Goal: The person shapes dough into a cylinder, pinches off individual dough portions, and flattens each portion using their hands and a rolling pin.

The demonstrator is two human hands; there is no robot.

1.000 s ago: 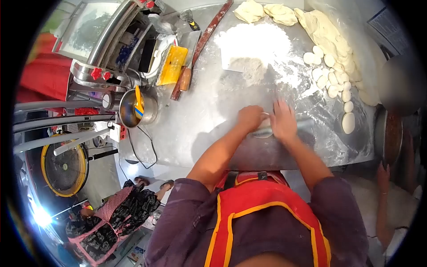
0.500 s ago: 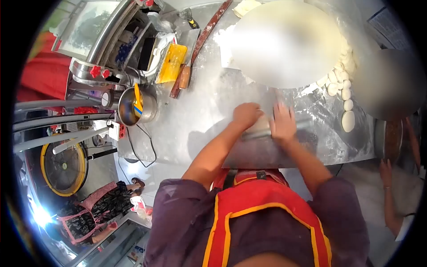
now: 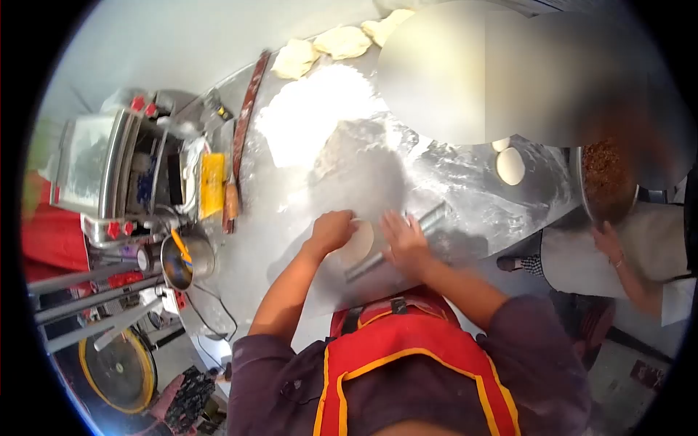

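Observation:
A flat round of dough (image 3: 358, 243) lies on the floured metal table (image 3: 283, 211) close to its front edge. My left hand (image 3: 333, 231) has its fingers closed on the round's left rim. To the right, my right hand (image 3: 404, 245) is spread, palm down, over a thin rod (image 3: 436, 216) that slants beside the dough. A heap of white flour (image 3: 313, 109) is beyond my hands. Two small dough pieces, one a pale disc (image 3: 510, 166), sit to the right.
Dough lumps (image 3: 342, 43) line the far edge. A long red-brown stick (image 3: 249, 109), yellow scraper (image 3: 211, 184) and metal pot (image 3: 187, 260) stand left. At right, a co-worker's hand (image 3: 608, 241) touches a pan of brown filling (image 3: 605, 174). Blurred patches hide the upper right.
The view has turned and shifted, so the table's contents appear further left. The dough round shows more fully between my hands, and the rod now slants. The co-worker's hand now touches the pan.

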